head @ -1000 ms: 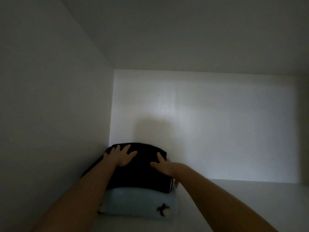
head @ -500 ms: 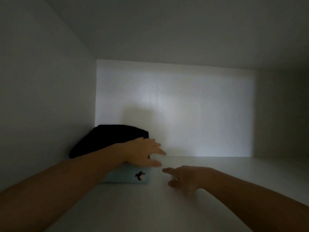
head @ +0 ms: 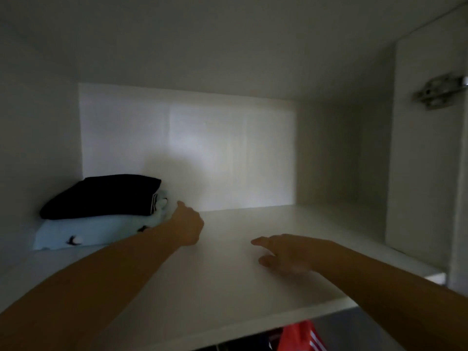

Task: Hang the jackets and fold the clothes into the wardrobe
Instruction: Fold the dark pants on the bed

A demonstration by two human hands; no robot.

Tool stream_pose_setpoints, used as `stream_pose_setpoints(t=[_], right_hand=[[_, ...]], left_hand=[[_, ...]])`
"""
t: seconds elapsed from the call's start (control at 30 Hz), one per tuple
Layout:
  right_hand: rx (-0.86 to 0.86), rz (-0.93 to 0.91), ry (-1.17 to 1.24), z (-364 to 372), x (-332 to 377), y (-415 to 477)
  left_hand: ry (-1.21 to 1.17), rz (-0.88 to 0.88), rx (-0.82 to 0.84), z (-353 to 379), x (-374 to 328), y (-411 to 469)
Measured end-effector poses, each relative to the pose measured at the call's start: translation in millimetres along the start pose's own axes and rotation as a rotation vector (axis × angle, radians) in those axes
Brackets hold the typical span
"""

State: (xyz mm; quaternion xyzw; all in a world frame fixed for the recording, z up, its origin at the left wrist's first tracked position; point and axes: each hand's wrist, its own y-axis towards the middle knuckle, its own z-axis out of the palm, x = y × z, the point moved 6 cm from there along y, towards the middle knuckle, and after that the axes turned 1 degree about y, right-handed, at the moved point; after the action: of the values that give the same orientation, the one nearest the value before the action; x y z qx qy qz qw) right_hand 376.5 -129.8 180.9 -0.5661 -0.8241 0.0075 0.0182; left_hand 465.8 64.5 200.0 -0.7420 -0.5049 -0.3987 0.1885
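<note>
While the head view looks into the wardrobe [head: 228, 153] over both bare forearms, a folded black garment [head: 101, 196] lies on top of a folded light-blue garment [head: 96, 231] in the back left corner of the white shelf [head: 228, 287], close to the left wall. Just beside the right edge of that stack is the left hand [head: 188, 225], thumb up and knuckles toward the camera. Its fingers are hidden behind the back of the hand, so its grip cannot be told, nor whether it touches the blue cloth. Well apart from the stack, the right hand [head: 286, 252] hovers low over the bare middle of the shelf, its grip slack, fingers loosely spread, holding nothing. Below the shelf's front edge a red garment with white stripes [head: 298, 335] shows, and a metal hinge [head: 440, 93] sits on the right side panel. Judging from this, two folded pieces are already stowed and the step in hand is squaring up the stack. The next move probably calls for fetching another piece of clothing, and then setting it beside or on the pile without tipping the black one off.
</note>
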Motion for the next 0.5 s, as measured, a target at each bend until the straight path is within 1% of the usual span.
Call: stream_pose_setpoints(t=[0.03,0.07,0.17,0.23,0.27,0.37,0.43,0.5], right_hand=[[-0.02,0.011,0.017,2.1,-7.7,-19.1],[-0.049,0.017,0.031,4.0,-15.6,-38.8],[-0.176,0.032,0.113,9.9,-39.5,-107.9],[-0.315,0.06,0.195,11.6,-56.9,-166.5],[-0.398,0.08,0.25,12.3,-65.5,-200.0],[-0.613,0.16,0.413,22.3,-83.1,-314.8],[-0.711,0.248,0.496,37.8,-91.4,-394.2],[-0.789,0.35,0.551,59.0,-95.9,-471.0]], left_hand=[[-0.099,-0.019,-0.025,-27.5,-15.5,-14.8],[-0.092,0.02,-0.047,-52.5,-35.7,-24.6],[-0.316,0.092,-0.299,-140.2,-82.6,-64.3],[-0.429,0.149,-0.547,-201.0,-113.2,-99.4],[-0.511,0.165,-0.637,-228.8,-129.4,-119.6],[-0.903,0.247,-0.849,-298.2,-183.8,-179.3],[-1.121,0.342,-0.916,-331.0,-231.1,-213.9],[-1.328,0.481,-0.952,-362.0,-281.4,-247.1]])
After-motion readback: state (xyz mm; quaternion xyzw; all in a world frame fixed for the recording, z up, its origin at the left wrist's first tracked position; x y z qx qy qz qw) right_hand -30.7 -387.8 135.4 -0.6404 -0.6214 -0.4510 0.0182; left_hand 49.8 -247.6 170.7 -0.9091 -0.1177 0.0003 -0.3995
